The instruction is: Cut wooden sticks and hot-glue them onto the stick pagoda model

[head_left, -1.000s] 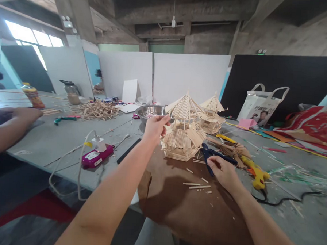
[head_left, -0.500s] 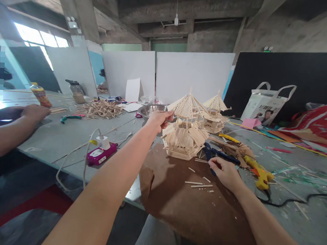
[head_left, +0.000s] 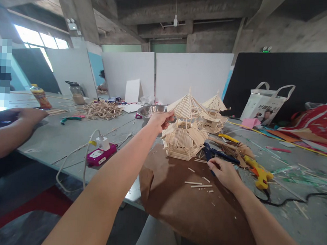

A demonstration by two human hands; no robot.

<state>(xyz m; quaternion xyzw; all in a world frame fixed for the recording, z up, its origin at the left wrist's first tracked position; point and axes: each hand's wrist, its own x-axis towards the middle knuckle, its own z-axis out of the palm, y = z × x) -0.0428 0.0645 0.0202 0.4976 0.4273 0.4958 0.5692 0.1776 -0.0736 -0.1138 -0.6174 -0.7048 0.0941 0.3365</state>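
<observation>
A pavilion model made of thin wooden sticks (head_left: 183, 140) stands on a brown sheet (head_left: 176, 196), its pointed roof raised on posts above a wider lower roof. My left hand (head_left: 161, 119) reaches to its left side, with thumb and fingers pinched on the edge of the upper roof. To the right of the model, my right hand (head_left: 226, 173) is closed in a pinch; what the fingertips hold is too small to make out. Right by those fingers lies a dark blue tool (head_left: 208, 152), partly covered by the hand. Short cut sticks (head_left: 201, 186) are scattered on the sheet.
Behind is a second stick pavilion (head_left: 214, 116) and a metal bowl (head_left: 150, 111). A yellow glue gun (head_left: 262, 175) with a black cord lies right. Left are a purple power strip (head_left: 101, 154), a stick pile (head_left: 102, 110) and another person's arm (head_left: 18, 126). A white bag (head_left: 263, 105) stands back right.
Both my hands keep almost the same places; the view has shifted very slightly. At the left, the other person's hand has moved a little.
</observation>
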